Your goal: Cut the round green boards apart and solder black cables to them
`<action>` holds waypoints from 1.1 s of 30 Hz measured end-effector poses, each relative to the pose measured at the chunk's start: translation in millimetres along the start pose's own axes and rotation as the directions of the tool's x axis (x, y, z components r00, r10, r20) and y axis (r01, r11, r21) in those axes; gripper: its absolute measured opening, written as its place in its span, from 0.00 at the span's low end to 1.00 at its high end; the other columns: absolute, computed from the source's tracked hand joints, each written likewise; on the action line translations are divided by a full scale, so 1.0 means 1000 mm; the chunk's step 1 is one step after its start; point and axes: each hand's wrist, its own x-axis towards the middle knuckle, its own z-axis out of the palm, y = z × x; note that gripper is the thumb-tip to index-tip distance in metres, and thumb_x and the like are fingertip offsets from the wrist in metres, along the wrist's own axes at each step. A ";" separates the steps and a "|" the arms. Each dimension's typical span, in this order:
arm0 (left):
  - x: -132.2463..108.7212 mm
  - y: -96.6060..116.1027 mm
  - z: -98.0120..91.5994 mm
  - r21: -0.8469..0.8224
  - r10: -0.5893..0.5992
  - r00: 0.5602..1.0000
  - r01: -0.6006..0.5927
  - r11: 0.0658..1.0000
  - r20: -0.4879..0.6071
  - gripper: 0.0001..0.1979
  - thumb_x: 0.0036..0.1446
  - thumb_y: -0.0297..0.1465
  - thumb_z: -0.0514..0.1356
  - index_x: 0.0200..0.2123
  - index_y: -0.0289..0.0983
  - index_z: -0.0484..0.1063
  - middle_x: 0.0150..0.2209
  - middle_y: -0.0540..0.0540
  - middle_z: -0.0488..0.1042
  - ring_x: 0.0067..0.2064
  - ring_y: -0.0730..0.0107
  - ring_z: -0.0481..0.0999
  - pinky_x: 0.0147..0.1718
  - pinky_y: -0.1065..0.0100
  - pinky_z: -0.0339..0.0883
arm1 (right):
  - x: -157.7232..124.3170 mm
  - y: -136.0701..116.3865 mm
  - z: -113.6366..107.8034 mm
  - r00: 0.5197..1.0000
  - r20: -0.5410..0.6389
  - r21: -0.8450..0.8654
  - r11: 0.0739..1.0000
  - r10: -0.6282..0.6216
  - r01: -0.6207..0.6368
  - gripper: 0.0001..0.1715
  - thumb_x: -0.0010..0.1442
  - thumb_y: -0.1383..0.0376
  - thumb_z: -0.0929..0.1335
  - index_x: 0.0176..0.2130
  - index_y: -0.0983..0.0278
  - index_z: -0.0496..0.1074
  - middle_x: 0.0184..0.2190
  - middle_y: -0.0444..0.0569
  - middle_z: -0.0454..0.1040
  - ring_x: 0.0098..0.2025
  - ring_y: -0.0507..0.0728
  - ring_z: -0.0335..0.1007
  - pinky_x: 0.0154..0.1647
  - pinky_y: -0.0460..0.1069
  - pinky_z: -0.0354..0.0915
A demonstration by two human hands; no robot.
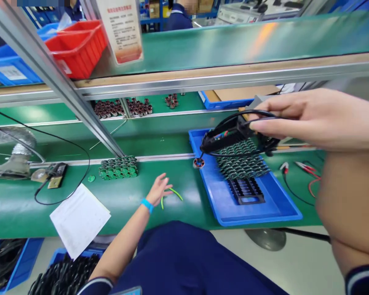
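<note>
Right hand: grip closed on black cables above blue tray; coil dangling by tray's left rim may catch if swung. Left hand, left of tray: fingers spread.

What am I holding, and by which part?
Your right hand pinches a looped black cable bundle at its upper right, between thumb and fingers. Whether your left hand holds the bright green curved strip is unclear.

1 head view, facing forward, down
</note>
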 end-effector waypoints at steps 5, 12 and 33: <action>-0.005 0.014 0.038 -0.479 -0.127 0.965 0.226 0.848 0.230 0.24 0.58 0.49 0.48 0.50 0.39 0.62 0.43 0.36 0.71 0.38 0.58 0.77 0.34 0.59 0.71 | 0.002 -0.009 0.022 0.945 0.206 -0.014 0.965 -0.255 0.264 0.17 0.56 0.49 0.66 0.31 0.59 0.74 0.23 0.45 0.71 0.23 0.49 0.63 0.19 0.45 0.59; -0.033 0.032 -0.019 -0.691 0.016 0.999 0.022 0.723 0.049 0.13 0.62 0.35 0.48 0.40 0.36 0.69 0.37 0.40 0.74 0.31 0.72 0.76 0.28 0.73 0.70 | 0.003 0.009 0.056 0.949 0.137 0.194 0.947 -0.283 0.254 0.10 0.54 0.55 0.69 0.29 0.59 0.73 0.24 0.47 0.69 0.29 0.53 0.65 0.29 0.49 0.65; -0.110 0.064 -0.070 -0.834 0.130 0.966 -0.260 0.487 -0.225 0.14 0.57 0.29 0.48 0.36 0.33 0.72 0.39 0.39 0.74 0.44 0.65 0.74 0.34 0.70 0.73 | 0.040 0.024 0.123 0.962 0.251 0.494 0.869 -0.109 -0.031 0.12 0.46 0.55 0.73 0.28 0.60 0.76 0.27 0.45 0.73 0.30 0.52 0.67 0.29 0.47 0.64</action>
